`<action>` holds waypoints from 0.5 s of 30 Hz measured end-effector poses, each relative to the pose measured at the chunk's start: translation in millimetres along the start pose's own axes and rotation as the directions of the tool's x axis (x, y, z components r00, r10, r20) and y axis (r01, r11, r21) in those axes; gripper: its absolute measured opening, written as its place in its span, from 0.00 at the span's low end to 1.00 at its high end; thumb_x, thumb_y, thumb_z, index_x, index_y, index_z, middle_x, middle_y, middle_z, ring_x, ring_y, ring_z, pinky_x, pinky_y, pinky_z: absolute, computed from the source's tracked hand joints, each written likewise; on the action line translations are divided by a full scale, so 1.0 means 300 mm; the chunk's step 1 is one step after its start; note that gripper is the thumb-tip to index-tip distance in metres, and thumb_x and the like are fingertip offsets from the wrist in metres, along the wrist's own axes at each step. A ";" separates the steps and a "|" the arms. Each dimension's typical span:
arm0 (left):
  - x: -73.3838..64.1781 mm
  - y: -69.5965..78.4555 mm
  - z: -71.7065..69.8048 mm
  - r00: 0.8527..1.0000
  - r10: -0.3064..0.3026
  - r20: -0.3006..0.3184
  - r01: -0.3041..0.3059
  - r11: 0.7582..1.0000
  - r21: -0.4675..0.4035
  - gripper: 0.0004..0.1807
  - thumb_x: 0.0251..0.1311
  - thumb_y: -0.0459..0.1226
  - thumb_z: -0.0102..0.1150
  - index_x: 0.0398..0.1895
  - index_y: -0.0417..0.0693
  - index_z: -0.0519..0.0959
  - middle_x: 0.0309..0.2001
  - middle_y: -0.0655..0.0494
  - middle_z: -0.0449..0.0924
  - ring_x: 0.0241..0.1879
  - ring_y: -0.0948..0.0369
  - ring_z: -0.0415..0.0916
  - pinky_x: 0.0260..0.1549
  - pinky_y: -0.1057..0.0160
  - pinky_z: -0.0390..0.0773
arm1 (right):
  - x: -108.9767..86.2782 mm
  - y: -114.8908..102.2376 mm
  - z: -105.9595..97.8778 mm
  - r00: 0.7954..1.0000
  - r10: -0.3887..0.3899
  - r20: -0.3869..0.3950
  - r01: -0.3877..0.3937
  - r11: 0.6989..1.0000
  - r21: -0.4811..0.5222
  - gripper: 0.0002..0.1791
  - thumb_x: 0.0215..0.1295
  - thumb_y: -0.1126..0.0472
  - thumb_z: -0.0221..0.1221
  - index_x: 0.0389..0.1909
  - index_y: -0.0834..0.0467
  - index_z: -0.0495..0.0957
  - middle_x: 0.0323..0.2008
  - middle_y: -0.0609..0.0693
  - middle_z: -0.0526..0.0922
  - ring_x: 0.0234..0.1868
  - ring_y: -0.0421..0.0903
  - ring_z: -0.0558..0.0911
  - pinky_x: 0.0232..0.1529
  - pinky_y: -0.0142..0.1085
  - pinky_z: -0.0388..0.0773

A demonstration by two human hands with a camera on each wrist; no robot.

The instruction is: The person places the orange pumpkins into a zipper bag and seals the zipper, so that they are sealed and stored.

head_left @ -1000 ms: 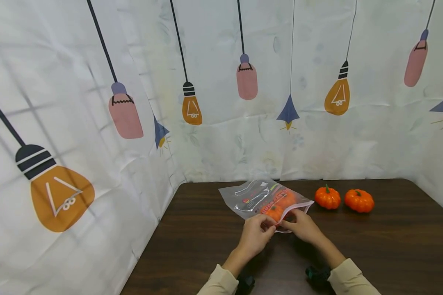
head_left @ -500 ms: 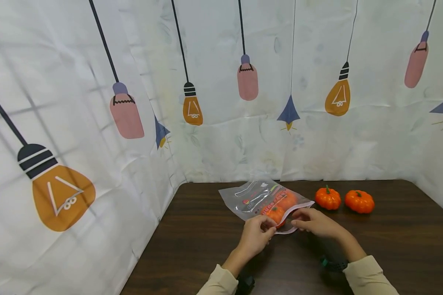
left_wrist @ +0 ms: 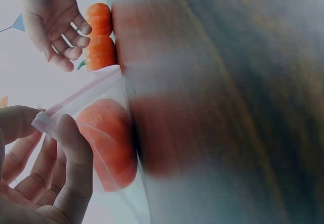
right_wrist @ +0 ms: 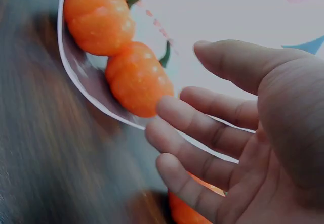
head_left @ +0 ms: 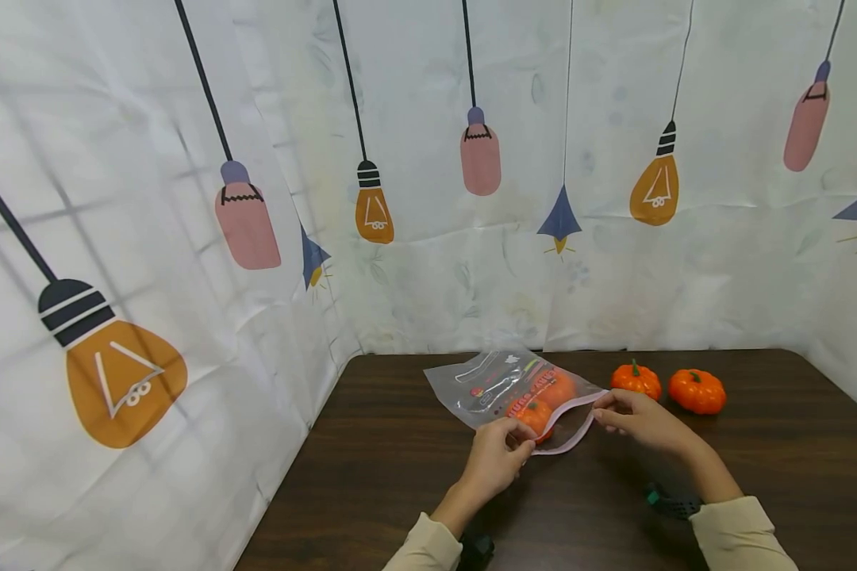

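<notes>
Apparently bagging is the step: left hand pinches the bag at its lip, two inner pumpkins lying inside; right hand, empty and spread, likely needs next to grip one of the loose pumpkins beyond

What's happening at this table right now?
A person's left hand is pinching the edge of a clear zip bag at its open mouth. Two small orange pumpkins show inside the bag. The right hand is near the opening with its fingers spread, holding nothing. Two more pumpkins sit outside the bag on the dark table.
</notes>
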State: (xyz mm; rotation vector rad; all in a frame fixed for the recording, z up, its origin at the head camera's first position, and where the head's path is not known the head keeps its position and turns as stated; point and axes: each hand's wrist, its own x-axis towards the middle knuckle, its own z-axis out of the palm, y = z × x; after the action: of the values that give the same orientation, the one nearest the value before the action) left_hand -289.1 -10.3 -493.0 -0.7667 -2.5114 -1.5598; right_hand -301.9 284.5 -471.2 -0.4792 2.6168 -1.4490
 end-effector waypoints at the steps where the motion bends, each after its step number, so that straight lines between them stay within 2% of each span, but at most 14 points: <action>1: -0.001 0.001 -0.001 1.000 -0.001 0.000 0.001 1.000 0.001 0.02 0.62 0.30 0.66 0.36 0.41 0.86 0.30 0.53 0.83 0.16 0.76 0.69 0.14 0.72 0.76 | -0.003 0.002 -0.007 1.000 0.004 -0.017 -0.004 1.000 -0.004 0.20 0.75 0.54 0.58 0.56 0.67 0.76 0.42 0.60 0.82 0.40 0.47 0.80 0.39 0.37 0.80; 10: -0.002 0.007 0.000 1.000 -0.019 0.003 0.019 1.000 -0.003 0.02 0.63 0.30 0.65 0.37 0.42 0.86 0.30 0.54 0.84 0.15 0.76 0.69 0.12 0.72 0.76 | -0.030 0.019 -0.053 0.988 0.043 -0.148 -0.049 0.998 -0.037 0.24 0.76 0.53 0.58 0.59 0.69 0.75 0.45 0.61 0.84 0.41 0.48 0.83 0.41 0.35 0.83; 15: -0.003 0.009 0.002 0.999 -0.034 0.001 0.034 0.999 -0.018 0.02 0.63 0.30 0.65 0.37 0.41 0.85 0.31 0.54 0.83 0.16 0.75 0.70 0.12 0.71 0.76 | -0.039 0.036 -0.076 0.979 0.063 -0.193 -0.072 0.997 -0.038 0.25 0.77 0.52 0.56 0.60 0.70 0.73 0.46 0.61 0.84 0.40 0.43 0.83 0.41 0.36 0.84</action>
State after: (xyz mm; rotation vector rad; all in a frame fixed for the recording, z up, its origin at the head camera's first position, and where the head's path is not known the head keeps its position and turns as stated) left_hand -286.9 -9.2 -491.3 -0.7306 -2.5272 -1.5949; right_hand -299.0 312.0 -468.5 -0.2636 2.7877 -1.4873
